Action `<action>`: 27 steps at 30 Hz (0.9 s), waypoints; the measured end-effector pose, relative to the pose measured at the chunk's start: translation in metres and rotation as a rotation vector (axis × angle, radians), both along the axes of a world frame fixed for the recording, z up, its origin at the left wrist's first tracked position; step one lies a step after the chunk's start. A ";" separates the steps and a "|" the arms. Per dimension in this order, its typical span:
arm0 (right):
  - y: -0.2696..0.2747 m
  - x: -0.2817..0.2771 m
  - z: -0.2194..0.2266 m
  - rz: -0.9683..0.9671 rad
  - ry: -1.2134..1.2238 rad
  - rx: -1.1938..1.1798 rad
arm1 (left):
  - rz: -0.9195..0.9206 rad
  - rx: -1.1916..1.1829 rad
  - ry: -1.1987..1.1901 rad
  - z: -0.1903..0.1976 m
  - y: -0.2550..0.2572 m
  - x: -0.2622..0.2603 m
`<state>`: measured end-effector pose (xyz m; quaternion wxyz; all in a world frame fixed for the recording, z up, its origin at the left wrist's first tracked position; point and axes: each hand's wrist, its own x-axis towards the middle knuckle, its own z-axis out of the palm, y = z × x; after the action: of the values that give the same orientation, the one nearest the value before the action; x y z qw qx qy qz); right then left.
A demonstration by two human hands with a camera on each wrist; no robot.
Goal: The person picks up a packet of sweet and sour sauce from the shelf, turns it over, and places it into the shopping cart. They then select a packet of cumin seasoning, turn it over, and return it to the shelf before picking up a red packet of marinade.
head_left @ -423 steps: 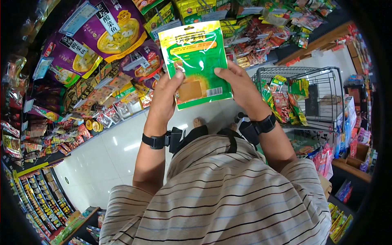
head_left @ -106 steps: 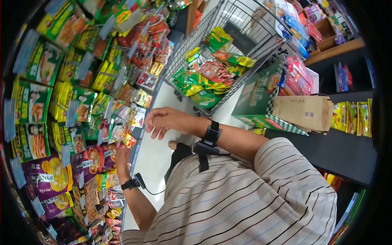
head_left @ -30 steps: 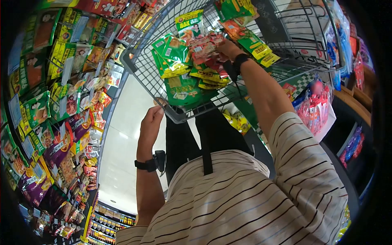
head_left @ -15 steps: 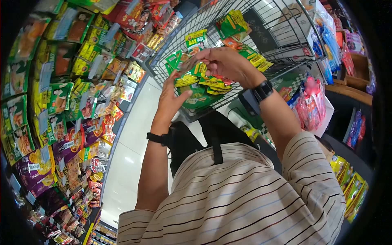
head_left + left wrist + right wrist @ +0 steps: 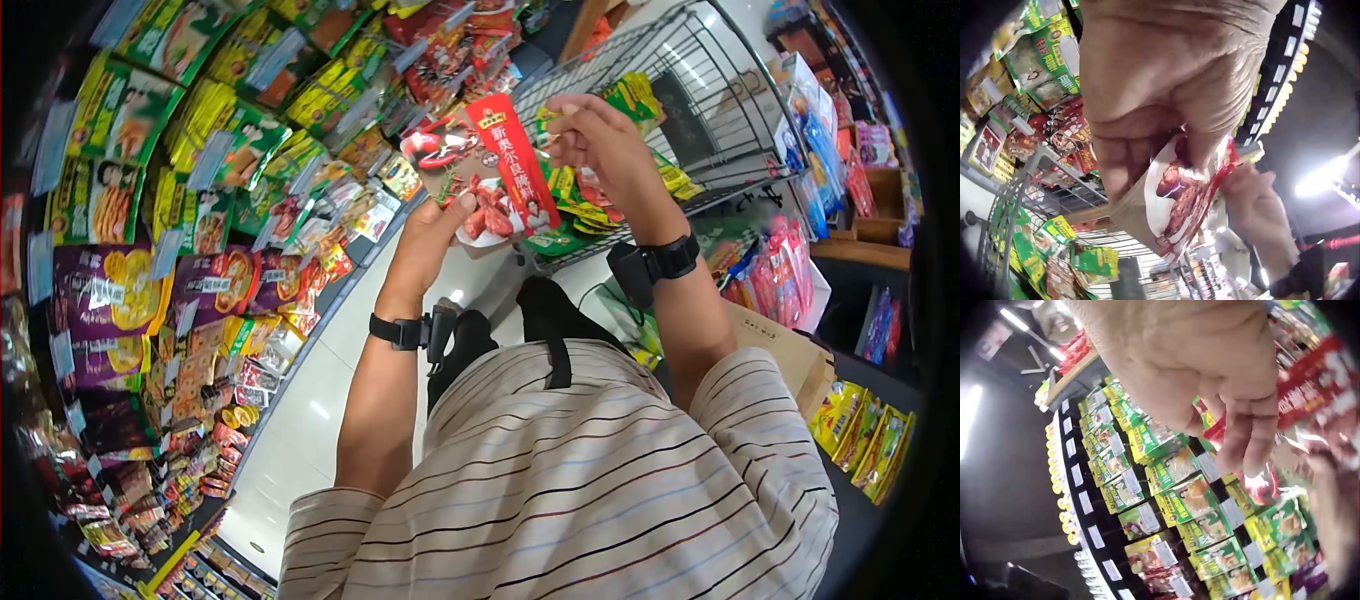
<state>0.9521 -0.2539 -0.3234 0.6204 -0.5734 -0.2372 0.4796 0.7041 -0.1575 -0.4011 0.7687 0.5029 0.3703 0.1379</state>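
Note:
A red and brown seasoning packet [image 5: 510,165] with chicken pictures and white lettering faces up in the head view. My left hand [image 5: 425,245] grips its lower left part, thumb on the front; the left wrist view shows this hand [image 5: 1172,69] with the packet [image 5: 1179,194] between thumb and fingers. Just right of the packet, my right hand [image 5: 612,150] is raised with loosely bent fingers, holding nothing that shows. In the right wrist view, that hand [image 5: 1197,369] is beside the packet [image 5: 1307,394]; whether it touches is unclear.
Beyond my right hand stands a wire shopping cart [image 5: 715,140] with green and yellow packets [image 5: 630,100] inside. Shelves of hanging packets [image 5: 215,140] line the left. A brown paper bag [image 5: 775,350] and pink packages [image 5: 775,275] are at the right.
The packet has come away from over the cart and turned face up in my left hand. My right hand has moved off it to the right. The view has shifted, with more shelf showing.

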 end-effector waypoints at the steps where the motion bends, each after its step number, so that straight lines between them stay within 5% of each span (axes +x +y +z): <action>1: 0.000 -0.006 -0.008 -0.003 -0.046 0.011 | 0.048 -0.067 -0.087 0.017 -0.004 -0.008; 8: 0.003 -0.082 -0.016 0.320 -0.049 -0.119 | 0.141 -0.059 -0.187 0.017 0.008 -0.061; 9: 0.006 -0.085 -0.022 0.406 -0.260 -0.105 | 0.164 -0.051 -0.177 0.022 0.008 -0.066; 17: 0.025 -0.123 -0.035 0.442 -0.089 -0.039 | 0.196 0.043 -0.109 0.034 0.017 -0.095; 22: 0.031 -0.135 0.005 0.480 -0.109 -0.045 | 0.135 0.162 0.041 0.040 0.025 -0.113; 27: 0.037 -0.146 0.020 0.443 0.010 -0.011 | 0.112 0.134 -0.144 0.072 0.022 -0.114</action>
<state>0.8058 -0.2166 -0.3030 0.4978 -0.5084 -0.3517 0.6084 0.5902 -0.1351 -0.3295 0.7489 0.5207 0.3316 0.2409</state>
